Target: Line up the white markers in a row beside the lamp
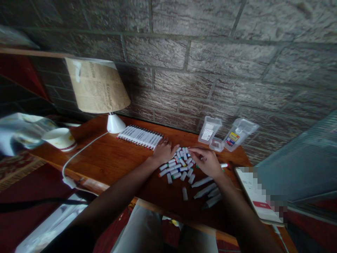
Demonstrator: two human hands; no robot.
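Observation:
My left hand [163, 152] lies flat on the table with its thumb apart, between a neat row of white markers [140, 136] and a pile of marker caps [181, 162]. Nothing shows in its grasp. My right hand [207, 162] is at the pile's right side, its fingertips bent together on a marker cap [187, 150]. Most caps are grey-white with coloured ends. One cap [185, 193] lies apart, nearer the front edge. Several uncapped grey-white markers [204, 191] lie under and beside my right forearm, partly hidden by it.
Two clear plastic boxes [210, 129] stand by the brick wall, a small clear lid [216, 144] between them. A lamp [116, 123] and a paper cup [61, 138] are at left, its white cord [81, 147] crossing the table. A white flat box [256, 196] lies at right.

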